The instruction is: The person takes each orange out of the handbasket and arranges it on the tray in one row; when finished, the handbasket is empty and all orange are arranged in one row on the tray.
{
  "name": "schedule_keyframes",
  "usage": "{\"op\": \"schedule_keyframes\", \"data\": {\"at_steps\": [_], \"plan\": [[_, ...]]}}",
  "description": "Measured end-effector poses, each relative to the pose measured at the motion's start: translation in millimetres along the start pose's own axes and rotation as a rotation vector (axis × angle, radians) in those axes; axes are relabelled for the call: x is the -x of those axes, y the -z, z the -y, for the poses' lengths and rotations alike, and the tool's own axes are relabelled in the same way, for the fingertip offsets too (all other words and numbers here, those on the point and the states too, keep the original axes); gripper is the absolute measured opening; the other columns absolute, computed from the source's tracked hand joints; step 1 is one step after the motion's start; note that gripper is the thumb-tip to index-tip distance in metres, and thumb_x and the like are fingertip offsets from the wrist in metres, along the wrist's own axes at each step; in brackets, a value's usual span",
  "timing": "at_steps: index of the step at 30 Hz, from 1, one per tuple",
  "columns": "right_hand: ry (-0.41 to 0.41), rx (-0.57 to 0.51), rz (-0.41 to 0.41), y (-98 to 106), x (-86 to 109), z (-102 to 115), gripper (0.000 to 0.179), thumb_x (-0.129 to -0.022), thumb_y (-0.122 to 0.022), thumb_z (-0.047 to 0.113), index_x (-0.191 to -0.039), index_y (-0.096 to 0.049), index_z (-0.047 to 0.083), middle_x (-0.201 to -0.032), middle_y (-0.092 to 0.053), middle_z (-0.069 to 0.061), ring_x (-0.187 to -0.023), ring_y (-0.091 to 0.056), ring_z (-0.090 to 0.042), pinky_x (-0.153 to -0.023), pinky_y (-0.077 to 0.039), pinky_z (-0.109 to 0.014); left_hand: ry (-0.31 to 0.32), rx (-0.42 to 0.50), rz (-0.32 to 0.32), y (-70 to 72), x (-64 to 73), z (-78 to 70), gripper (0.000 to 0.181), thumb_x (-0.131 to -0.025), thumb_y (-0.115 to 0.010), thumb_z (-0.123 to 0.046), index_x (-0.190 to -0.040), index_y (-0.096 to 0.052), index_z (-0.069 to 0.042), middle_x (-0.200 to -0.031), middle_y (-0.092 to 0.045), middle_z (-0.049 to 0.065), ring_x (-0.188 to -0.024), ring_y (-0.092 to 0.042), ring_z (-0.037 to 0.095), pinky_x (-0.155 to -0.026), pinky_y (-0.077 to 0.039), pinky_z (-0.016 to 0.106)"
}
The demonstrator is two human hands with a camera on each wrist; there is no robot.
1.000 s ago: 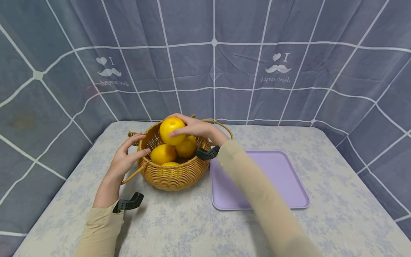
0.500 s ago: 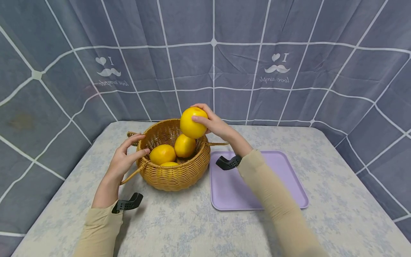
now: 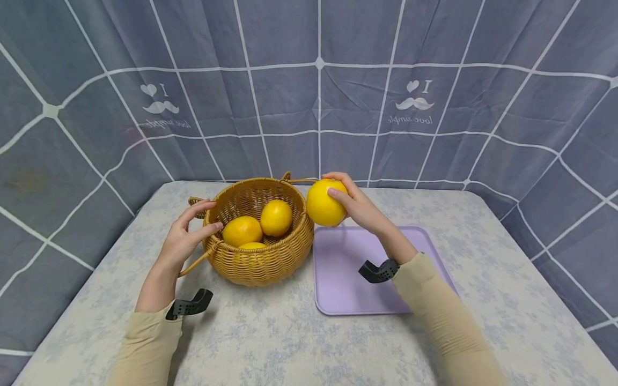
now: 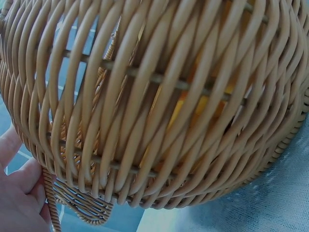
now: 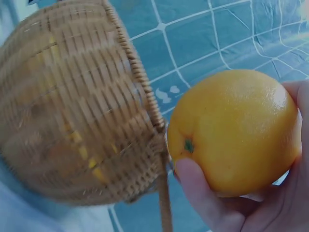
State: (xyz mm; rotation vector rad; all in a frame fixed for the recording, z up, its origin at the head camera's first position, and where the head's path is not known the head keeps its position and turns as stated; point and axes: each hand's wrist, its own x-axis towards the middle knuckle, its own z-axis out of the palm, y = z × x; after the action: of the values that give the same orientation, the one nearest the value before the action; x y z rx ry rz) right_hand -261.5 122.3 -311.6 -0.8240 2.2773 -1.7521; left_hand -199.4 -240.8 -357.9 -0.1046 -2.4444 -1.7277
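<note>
My right hand (image 3: 359, 206) holds an orange (image 3: 326, 202) just right of the wicker basket's rim, above the back left edge of a purple tray (image 3: 338, 289). In the right wrist view, my thumb (image 5: 193, 181) presses beside the orange's green stem end. Fingers and thumb of my left hand (image 3: 185, 236) grip the left rim of the basket (image 3: 263, 268). Inside it lie one orange (image 3: 242, 231) at the left, another orange (image 3: 277, 217) at the right, and a third orange (image 3: 253, 245) partly hidden behind the front rim. The left wrist view shows mostly basket weave (image 4: 145, 106).
A looped handle (image 3: 195, 264) sticks out at the basket's front left, and another handle (image 3: 303, 180) reaches right at the back. A pale patterned cloth (image 3: 270, 338) covers the table. Behind hangs a grey-blue checked curtain (image 3: 285, 102).
My right hand has lifted the orange out of the basket and carried it right, past the rim, lowering it a little lately. My left hand stays at the rim.
</note>
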Motion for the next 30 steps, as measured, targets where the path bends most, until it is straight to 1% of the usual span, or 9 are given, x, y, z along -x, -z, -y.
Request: {"op": "schedule_keyframes", "data": {"at_steps": [3,7,10,16,18,22,27,30], "plan": [[-0.003,0.022,-0.001,3,13.0,-5,0.041,-0.1,-0.042,0.028,-0.139,-0.034,0.017,-0.136,-0.033,-0.013,-0.089,-0.057,-0.033,-0.062,-0.056,-0.038,-0.005,0.004,0.001,0.4,-0.2,0.5,0.059,-0.087,-0.069,-0.023,-0.138,-0.045,-0.008,-0.152,-0.025,0.007,-0.142,-0.003,0.027,-0.106,-0.001,0.065],[0.009,0.038,-0.021,6,27.3,-12,0.042,-0.1,-0.042,0.028,-0.14,-0.033,0.016,-0.137,-0.032,-0.013,-0.09,-0.056,-0.034,-0.062,-0.056,-0.039,-0.007,0.0,-0.003,0.5,-0.4,0.3,0.058,-0.087,-0.069,-0.023,-0.138,-0.045,-0.008,-0.152,-0.025,0.008,-0.141,-0.006,0.028,-0.105,-0.001,0.065],[0.012,0.061,-0.026,6,35.8,-19,0.041,-0.101,-0.041,0.027,-0.139,-0.033,0.014,-0.135,-0.033,-0.013,-0.088,-0.055,-0.034,-0.062,-0.056,-0.04,-0.003,-0.006,-0.006,0.3,-0.5,-0.3,0.058,-0.087,-0.069,-0.024,-0.138,-0.046,-0.009,-0.152,-0.026,0.008,-0.141,-0.007,0.029,-0.105,-0.002,0.065],[-0.045,0.044,-0.01,1,49.3,-37,0.039,-0.102,-0.038,0.027,-0.139,-0.036,0.013,-0.135,-0.034,-0.017,-0.088,-0.056,-0.031,-0.063,-0.055,-0.039,-0.007,0.001,-0.003,-0.5,-0.3,-0.6,0.058,-0.087,-0.069,-0.023,-0.138,-0.046,-0.008,-0.152,-0.025,0.008,-0.142,-0.005,0.028,-0.106,0.0,0.065],[-0.06,0.048,-0.008,-1,52.8,-44,0.038,-0.102,-0.038,0.027,-0.138,-0.037,0.014,-0.135,-0.036,-0.018,-0.09,-0.056,-0.031,-0.065,-0.054,-0.039,-0.007,0.004,-0.002,-0.8,-0.2,-0.4,0.058,-0.087,-0.069,-0.023,-0.138,-0.045,-0.008,-0.152,-0.025,0.008,-0.142,-0.004,0.028,-0.106,0.0,0.065],[-0.06,0.108,0.009,-5,56.7,-53,0.037,-0.101,-0.041,0.027,-0.137,-0.039,0.016,-0.133,-0.04,-0.016,-0.093,-0.053,-0.029,-0.067,-0.051,-0.036,-0.001,0.005,-0.005,-1.0,0.1,-0.3,0.059,-0.087,-0.069,-0.024,-0.138,-0.045,-0.008,-0.152,-0.025,0.007,-0.142,-0.004,0.027,-0.105,0.001,0.065],[-0.056,0.109,0.044,-7,57.2,-61,0.036,-0.101,-0.043,0.026,-0.136,-0.043,0.016,-0.136,-0.041,-0.012,-0.097,-0.052,-0.03,-0.07,-0.05,-0.037,-0.002,0.002,-0.007,-1.0,0.2,-0.7,0.059,-0.087,-0.069,-0.024,-0.138,-0.045,-0.009,-0.152,-0.025,0.007,-0.142,-0.005,0.028,-0.105,0.0,0.065],[-0.06,0.117,0.064,-8,57.0,-65,0.036,-0.101,-0.042,0.025,-0.136,-0.043,0.013,-0.136,-0.041,-0.011,-0.102,-0.051,-0.031,-0.077,-0.047,-0.038,-0.004,0.0,-0.005,-0.9,0.3,-1.4,0.059,-0.087,-0.069,-0.024,-0.138,-0.045,-0.009,-0.152,-0.024,0.007,-0.141,-0.006,0.028,-0.105,-0.001,0.066]]}}
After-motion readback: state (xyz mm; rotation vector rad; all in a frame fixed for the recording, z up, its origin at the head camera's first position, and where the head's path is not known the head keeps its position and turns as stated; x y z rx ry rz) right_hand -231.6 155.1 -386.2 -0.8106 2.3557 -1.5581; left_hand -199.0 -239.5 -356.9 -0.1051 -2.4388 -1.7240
